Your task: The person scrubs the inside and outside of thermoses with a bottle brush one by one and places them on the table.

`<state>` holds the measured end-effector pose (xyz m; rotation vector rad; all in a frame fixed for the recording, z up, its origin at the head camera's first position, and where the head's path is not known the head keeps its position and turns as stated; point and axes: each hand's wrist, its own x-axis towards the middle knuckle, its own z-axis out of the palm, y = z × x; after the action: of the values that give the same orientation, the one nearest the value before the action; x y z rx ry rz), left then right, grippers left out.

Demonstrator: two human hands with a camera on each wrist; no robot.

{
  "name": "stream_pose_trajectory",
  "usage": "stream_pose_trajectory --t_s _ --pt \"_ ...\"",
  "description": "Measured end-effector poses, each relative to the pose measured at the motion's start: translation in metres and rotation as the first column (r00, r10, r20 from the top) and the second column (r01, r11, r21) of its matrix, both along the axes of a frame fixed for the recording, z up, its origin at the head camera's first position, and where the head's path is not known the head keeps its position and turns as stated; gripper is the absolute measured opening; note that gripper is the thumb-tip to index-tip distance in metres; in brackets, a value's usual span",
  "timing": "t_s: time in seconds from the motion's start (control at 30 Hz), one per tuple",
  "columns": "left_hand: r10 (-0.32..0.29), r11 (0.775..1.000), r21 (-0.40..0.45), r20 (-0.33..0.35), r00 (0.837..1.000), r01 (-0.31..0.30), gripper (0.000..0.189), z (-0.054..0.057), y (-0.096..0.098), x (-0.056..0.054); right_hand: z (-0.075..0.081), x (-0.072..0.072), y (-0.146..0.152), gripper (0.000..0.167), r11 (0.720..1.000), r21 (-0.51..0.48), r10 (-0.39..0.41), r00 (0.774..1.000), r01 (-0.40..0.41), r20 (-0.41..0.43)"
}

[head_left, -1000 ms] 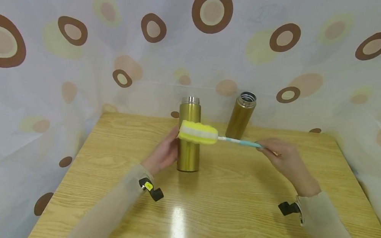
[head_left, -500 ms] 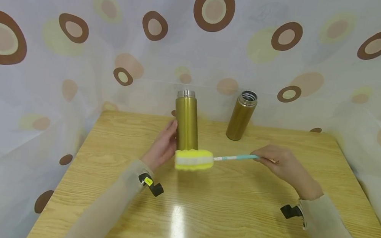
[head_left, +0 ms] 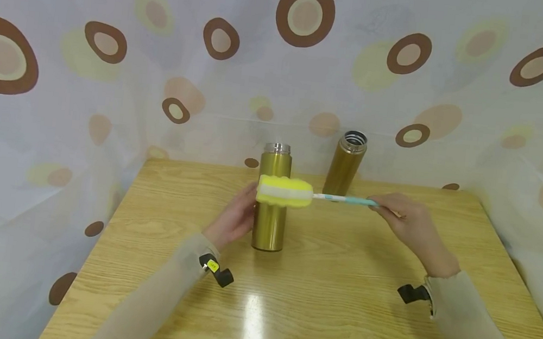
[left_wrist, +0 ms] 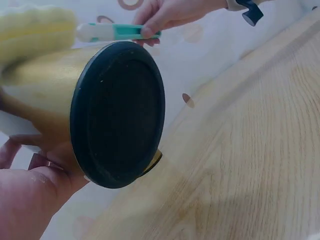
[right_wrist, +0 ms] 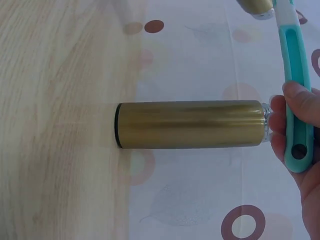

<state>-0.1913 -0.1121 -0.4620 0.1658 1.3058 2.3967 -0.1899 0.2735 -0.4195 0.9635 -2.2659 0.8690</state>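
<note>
Brush (head_left: 285, 191) rose — bottle underside (left_wrist: 122, 115): left-wrist view only.

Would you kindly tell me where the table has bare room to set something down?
The wooden table is bare between the left sleeve and right sleeve, left of the left hand, and right of the right hand, out to both side edges. Crowded: its back middle, with the held gold bottle, sponge brush and standing gold bottle.

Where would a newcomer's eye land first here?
Probably on the yellow-and-white sponge brush, held by its turquoise handle in the right hand. Behind it, the left hand holds a shiny gold metallic bottle off the wooden table. A second gold bottle stands open, back right.
</note>
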Motion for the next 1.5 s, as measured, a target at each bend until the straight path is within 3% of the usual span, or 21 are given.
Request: stream_pose_trajectory --t_s 0.07,0.2,0.3,0.43,0.53,0.63,0.77,0.87,1.2,1.37,1.5 --pt "-0.019 1.0 -0.021 -0.018 1.0 0.019 0.059 -0.001 0.0 0.001 0.002 -0.001 0.0 0.017 0.999 -0.03 -0.028 1.0 0.028 0.004" --pt "-0.04 0.998 -0.046 -0.039 0.998 0.038 0.08 -0.004 0.0 0.001 0.005 -0.001 -0.002 0.036 0.996 -0.062 -0.068 0.998 0.068 -0.001" --pt "-0.044 0.998 -0.042 -0.042 0.998 0.042 0.073 -0.005 0.0 0.001 0.006 -0.002 -0.004 0.037 0.995 -0.062 -0.073 0.997 0.072 -0.006" --pt "-0.059 0.998 -0.029 -0.041 0.997 0.058 0.047 -0.004 0.001 0.001 0.003 -0.003 -0.006 0.036 0.996 -0.059 -0.061 0.998 0.061 -0.007" --pt "-0.059 0.998 0.006 -0.04 0.997 0.059 0.049 -0.002 0.001 0.0 0.0 -0.003 -0.006 0.034 0.998 -0.044 -0.039 0.999 0.038 -0.006" --pt "-0.022 0.998 0.06 -0.023 0.999 0.023 0.056 0.001 0.003 0.0 -0.003 -0.002 -0.005 0.014 1.0 -0.007 -0.003 1.0 0.003 -0.013" --pt "0.038 0.995 0.095 -0.004 0.999 -0.037 0.042 0.002 0.004 -0.002 -0.006 0.0 -0.005 0.046 0.999 0.035 0.041 0.998 -0.04 -0.038" --pt "0.077 0.992 0.1 0.006 0.997 -0.077 0.031 0.003 0.005 -0.004 -0.008 0.001 -0.004 0.05 0.996 0.056 0.071 0.996 -0.069 -0.047" --pt "0.142 0.989 0.046 -0.01 0.99 -0.142 0.069 0.005 0.001 -0.009 -0.011 0.007 -0.002 0.047 0.987 0.099 0.124 0.992 -0.124 0.002" --pt "0.076 0.996 0.042 -0.01 0.997 -0.075 0.088 0.004 -0.001 -0.009 -0.009 0.009 0.0 0.051 0.99 0.092 0.104 0.994 -0.106 0.02" --pt "0.008 1.0 0.026 -0.023 1.0 -0.007 0.084 -0.001 0.0 -0.007 -0.007 0.009 0.003 0.04 0.994 0.097 0.042 0.998 -0.046 0.04"
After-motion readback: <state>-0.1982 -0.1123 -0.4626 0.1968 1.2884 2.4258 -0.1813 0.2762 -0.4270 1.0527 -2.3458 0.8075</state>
